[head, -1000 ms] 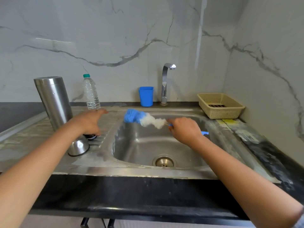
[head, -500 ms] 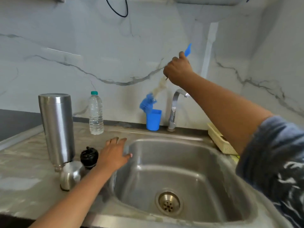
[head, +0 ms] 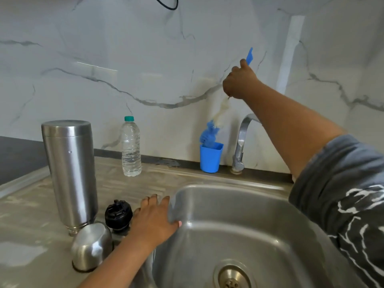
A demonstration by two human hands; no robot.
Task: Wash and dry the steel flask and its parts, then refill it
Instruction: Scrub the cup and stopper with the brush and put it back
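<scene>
While the steel flask (head: 69, 169) stands mouth-down beside its cap (head: 91, 246) and stopper (head: 118, 214), the right hand (head: 241, 82) grips the brush (head: 209, 132), whose tip is at the holder (head: 210, 157); the left hand (head: 154, 219) lies flat, fingers straight, on the sink (head: 228, 183) rim.

No legible text anywhere.

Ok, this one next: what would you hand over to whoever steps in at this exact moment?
Right hand grips the bottle brush by its handle, brush head at the mouth of the blue cup beside the tap.
Left hand rests flat on the sink rim, holding nothing.
Steel flask stands upside down on the drainboard; its steel cap and black stopper sit in front of it. Water bottle, capped, stands by the wall.
Done, apparently: scrubbing. Left: park the brush, dry the parts, refill, reassemble.
</scene>
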